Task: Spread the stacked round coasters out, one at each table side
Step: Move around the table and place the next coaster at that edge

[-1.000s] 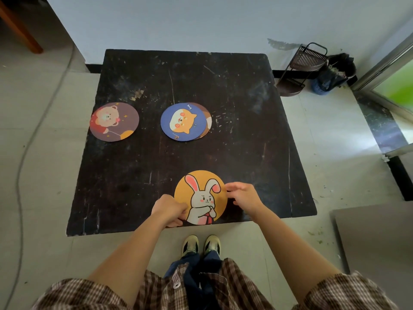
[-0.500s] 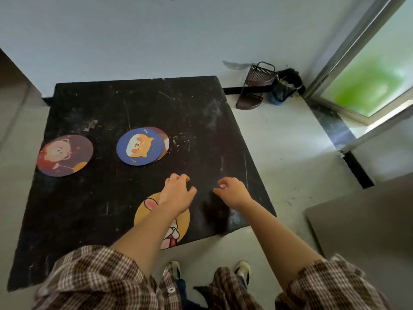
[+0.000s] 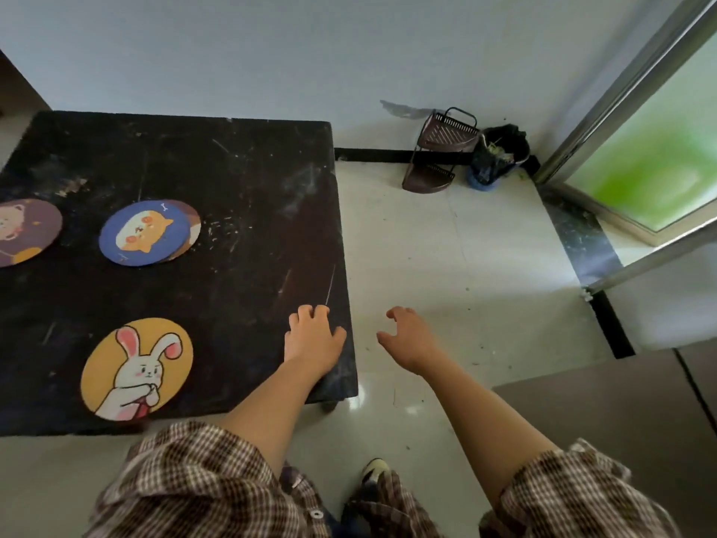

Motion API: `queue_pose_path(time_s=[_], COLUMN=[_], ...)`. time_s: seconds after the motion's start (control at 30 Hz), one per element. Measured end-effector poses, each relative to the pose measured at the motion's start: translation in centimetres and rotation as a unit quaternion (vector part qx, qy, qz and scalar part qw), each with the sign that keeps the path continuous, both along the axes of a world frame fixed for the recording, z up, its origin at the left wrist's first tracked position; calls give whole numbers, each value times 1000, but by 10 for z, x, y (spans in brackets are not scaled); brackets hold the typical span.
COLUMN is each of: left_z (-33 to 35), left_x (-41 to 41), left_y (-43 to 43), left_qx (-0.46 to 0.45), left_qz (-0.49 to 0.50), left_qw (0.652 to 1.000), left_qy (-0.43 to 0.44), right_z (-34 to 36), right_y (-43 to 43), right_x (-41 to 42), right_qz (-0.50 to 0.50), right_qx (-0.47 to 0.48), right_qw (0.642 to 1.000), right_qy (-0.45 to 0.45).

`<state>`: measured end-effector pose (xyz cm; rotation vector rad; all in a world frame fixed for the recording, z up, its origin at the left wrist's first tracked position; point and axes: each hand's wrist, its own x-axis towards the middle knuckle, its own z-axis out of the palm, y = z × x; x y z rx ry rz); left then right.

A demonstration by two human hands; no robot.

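An orange rabbit coaster (image 3: pixel 136 368) lies flat at the near edge of the black table (image 3: pixel 240 196). A blue cat coaster (image 3: pixel 144 232) sits mid-table on top of a brown coaster (image 3: pixel 193 226) that peeks out to its right. A purple bear coaster (image 3: pixel 23 231) lies at the left, cut by the frame edge. My left hand (image 3: pixel 313 335) hovers over the table's near right corner, fingers spread, empty. My right hand (image 3: pixel 407 335) is beyond the table's right edge, above the floor, fingers apart and empty.
Pale tiled floor lies right of the table. A small brown corner rack (image 3: pixel 440 149) and a dark bin (image 3: pixel 498 155) stand against the white wall. A sliding glass door (image 3: pixel 652 161) fills the far right. My shoe (image 3: pixel 374 469) shows below.
Both hands let go of the rabbit coaster at the near edge and moved right. My view swung right, so the table now sits at the left.
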<state>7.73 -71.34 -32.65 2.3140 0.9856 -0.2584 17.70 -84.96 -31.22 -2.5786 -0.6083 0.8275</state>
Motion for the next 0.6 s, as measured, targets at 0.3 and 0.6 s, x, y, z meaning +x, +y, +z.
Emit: queue_pose_path(time_s=[0.3,0.6], left_z=[0,-20], left_x=[61,118], left_y=[-37,20], left_qx=[30,65], left_qz=[78,184], left_qw=[996,980], left_qy=[32,25], right_z=[-6,-24], right_y=[-6,75], right_x=[85,152], right_qz=[112,278], right_qx=[-12,-41], right_qw=[993,954], right_qy=[-27,-106])
